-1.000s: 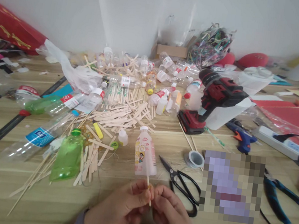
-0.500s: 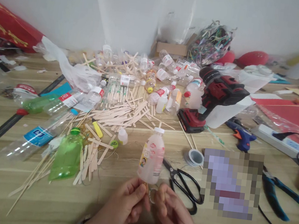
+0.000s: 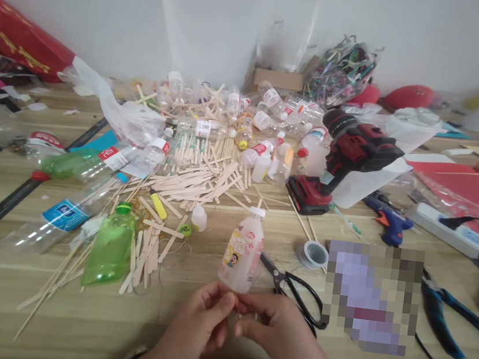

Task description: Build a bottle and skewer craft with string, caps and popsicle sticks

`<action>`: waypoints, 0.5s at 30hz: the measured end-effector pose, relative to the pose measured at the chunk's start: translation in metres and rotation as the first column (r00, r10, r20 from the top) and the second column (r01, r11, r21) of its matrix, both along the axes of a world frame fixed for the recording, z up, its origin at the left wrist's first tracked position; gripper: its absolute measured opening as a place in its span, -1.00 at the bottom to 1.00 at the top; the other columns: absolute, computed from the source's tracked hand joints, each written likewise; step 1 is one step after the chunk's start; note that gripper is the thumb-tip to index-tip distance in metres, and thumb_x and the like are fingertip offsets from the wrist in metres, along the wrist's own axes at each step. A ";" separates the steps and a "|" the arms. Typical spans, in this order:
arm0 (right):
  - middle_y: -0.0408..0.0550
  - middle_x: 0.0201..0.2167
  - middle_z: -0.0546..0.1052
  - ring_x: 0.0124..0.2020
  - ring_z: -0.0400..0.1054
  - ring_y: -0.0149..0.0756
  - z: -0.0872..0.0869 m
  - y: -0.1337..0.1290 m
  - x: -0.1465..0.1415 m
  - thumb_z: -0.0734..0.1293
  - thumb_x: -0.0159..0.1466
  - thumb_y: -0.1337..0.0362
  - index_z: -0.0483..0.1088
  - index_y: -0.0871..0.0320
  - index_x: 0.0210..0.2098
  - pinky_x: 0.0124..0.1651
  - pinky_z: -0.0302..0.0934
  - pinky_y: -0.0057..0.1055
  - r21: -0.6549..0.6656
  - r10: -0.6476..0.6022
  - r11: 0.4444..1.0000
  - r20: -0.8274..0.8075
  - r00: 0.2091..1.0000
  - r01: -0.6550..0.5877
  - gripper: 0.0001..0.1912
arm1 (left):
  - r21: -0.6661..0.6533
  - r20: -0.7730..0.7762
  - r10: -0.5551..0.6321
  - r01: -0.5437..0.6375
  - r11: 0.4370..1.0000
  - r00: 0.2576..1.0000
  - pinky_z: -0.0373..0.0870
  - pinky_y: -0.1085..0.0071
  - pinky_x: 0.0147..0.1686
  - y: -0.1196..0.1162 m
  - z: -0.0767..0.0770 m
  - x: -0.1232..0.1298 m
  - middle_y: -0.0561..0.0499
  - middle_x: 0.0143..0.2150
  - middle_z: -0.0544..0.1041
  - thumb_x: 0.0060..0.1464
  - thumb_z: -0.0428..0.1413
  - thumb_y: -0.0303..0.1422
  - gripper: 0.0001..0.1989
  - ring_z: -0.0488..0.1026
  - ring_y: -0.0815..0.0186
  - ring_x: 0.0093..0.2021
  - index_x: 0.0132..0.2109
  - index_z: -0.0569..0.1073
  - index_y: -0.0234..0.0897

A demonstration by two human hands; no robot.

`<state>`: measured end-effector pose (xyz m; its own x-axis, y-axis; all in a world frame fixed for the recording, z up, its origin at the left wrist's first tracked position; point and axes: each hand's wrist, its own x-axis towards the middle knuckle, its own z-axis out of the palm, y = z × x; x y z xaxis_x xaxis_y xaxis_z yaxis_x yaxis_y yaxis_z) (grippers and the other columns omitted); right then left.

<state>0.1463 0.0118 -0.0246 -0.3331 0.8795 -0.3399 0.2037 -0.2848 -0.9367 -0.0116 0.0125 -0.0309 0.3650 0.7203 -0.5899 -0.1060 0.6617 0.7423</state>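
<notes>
A small plastic bottle [image 3: 242, 255] with pink print and a white cap stands upright just above my hands, a thin wooden stick [image 3: 260, 196] poking out of its cap. My left hand [image 3: 209, 315] is closed in a pinch right under the bottle's base, holding the bottle from below; its exact grip there is hidden. Against the left fingertips, my right hand [image 3: 274, 323] has bent fingers at what looks like a thin rubber band [image 3: 240, 308], which is mostly covered. Black-handled scissors [image 3: 292, 285] lie just right of the bottle.
A red cordless drill [image 3: 347, 158] stands behind to the right, with a spool [image 3: 314, 254] nearer. A green bottle [image 3: 110, 245] stands left, beside scattered craft sticks [image 3: 196, 180]. Pliers [image 3: 446, 310], a glue gun [image 3: 391, 221] and a power strip [image 3: 447, 228] lie at right.
My right hand has turned and come left against my left fingertips; the clear loop that showed between the hands is now mostly hidden. The bottle has rotated slightly, bringing its cartoon print more into view.
</notes>
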 end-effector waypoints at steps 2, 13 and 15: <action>-0.23 -0.62 0.41 -0.61 0.21 -0.42 -0.005 -0.004 -0.009 0.43 0.12 0.19 0.57 0.12 -0.46 -0.58 0.10 -0.54 -0.055 -0.082 0.995 -0.079 0.994 0.077 -0.87 | -0.008 0.030 0.004 -0.004 1.000 1.000 -0.25 0.51 -0.74 0.000 0.000 0.000 0.17 -0.60 0.38 -0.14 0.23 0.12 -0.46 0.06 0.60 -0.76 -0.34 0.41 -0.31; -0.29 -0.71 0.34 -0.81 -0.14 -0.69 -0.015 -0.012 -0.033 0.53 -0.09 -0.15 0.44 0.24 -0.53 -0.77 -0.32 -0.62 -0.330 -0.483 0.857 -0.251 0.839 0.395 -0.46 | 0.092 -0.142 -0.134 0.148 0.985 0.981 -0.18 0.54 -0.79 -0.006 -0.003 -0.009 0.24 -0.76 0.25 -0.05 -0.03 0.30 -0.35 0.08 0.51 -0.81 -0.32 0.37 -0.27; -0.30 -0.75 0.31 -0.83 -0.13 -0.68 -0.016 -0.012 -0.033 0.52 -0.08 -0.17 0.38 0.22 -0.57 -0.77 -0.34 -0.61 -0.342 -0.483 0.856 -0.257 0.837 0.388 -0.44 | 0.105 -0.113 -0.134 0.146 0.984 0.984 -0.14 0.55 -0.78 -0.009 -0.004 -0.016 0.20 -0.63 0.36 -0.04 0.04 0.25 -0.41 0.07 0.54 -0.80 -0.31 0.34 -0.24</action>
<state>0.1131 0.0000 -0.0402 -0.0682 0.8499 -0.5225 -0.3007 -0.5168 -0.8015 -0.0271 0.0037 -0.0352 0.4072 0.7303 -0.5485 0.0648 0.5759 0.8149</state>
